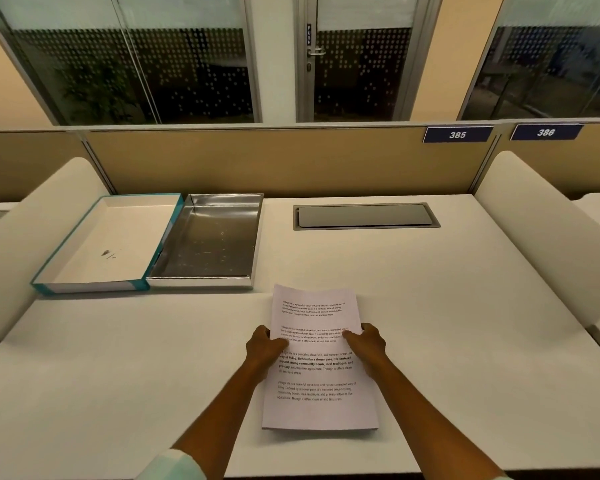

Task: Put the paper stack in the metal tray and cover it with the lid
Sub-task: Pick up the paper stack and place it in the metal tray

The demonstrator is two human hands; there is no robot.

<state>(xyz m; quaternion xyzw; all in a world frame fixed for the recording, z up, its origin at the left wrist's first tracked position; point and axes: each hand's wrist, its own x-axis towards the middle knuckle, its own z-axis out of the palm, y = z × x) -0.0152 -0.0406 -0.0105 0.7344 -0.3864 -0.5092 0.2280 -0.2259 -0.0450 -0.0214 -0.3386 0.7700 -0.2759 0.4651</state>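
paper stack (pixel 317 362): 1, near of metal tray | metal tray (pixel 205 280): 1 | lid (pixel 94 285): 1, touching tray's left | hands: 2, left hand (pixel 264 348), right hand (pixel 367 345) | number plates: 2, 385 (pixel 457 134), 386 (pixel 546 132)

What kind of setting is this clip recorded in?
Probably a shared office or study hall with numbered desk bays. Signs reading 385 and 386 sit on a tan partition, the white desk has a built-in cable hatch, and glass doors stand behind.
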